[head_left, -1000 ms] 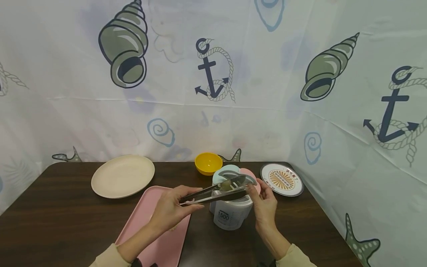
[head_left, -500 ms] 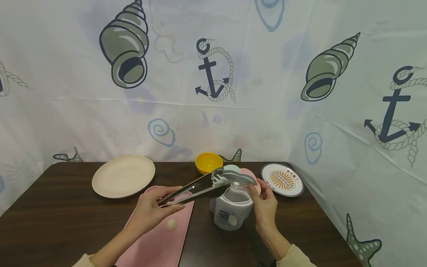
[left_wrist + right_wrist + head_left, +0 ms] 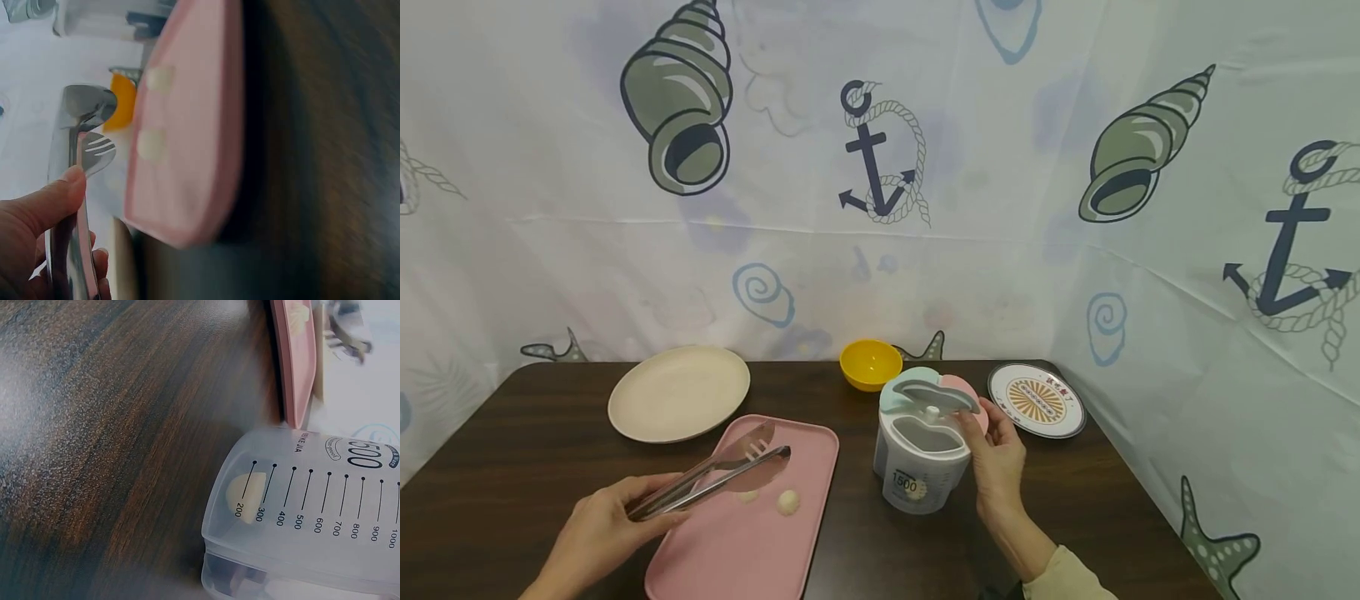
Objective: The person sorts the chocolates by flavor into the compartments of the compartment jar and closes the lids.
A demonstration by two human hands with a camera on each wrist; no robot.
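My left hand (image 3: 602, 527) holds metal tongs (image 3: 658, 502) by the closed end, their spoon and fork tips spread apart above the pink tray (image 3: 737, 562). Nothing sits between the tips. On the tray lie two pale, roundish pieces, one (image 3: 788, 502) nearer the middle and the other (image 3: 748, 496) partly behind the tongs. My right hand (image 3: 1000, 462) pinches the grey lid flap (image 3: 936, 395) of a clear divided storage container (image 3: 917, 492), keeping it raised. Through the container's wall, one pale half-round piece (image 3: 247, 495) shows at the bottom, near the 200 and 300 marks.
A cream oval plate (image 3: 679, 393) lies at the back left. Behind the container stands a yellow bowl (image 3: 871, 365), and a white patterned plate (image 3: 1037, 400) is to its right. A printed cloth (image 3: 970, 283) hangs behind the dark wooden table (image 3: 490, 500).
The tongs have let a pale piece go into the container, and my left hand has carried them left and down over the tray. My right hand stays at the lid.
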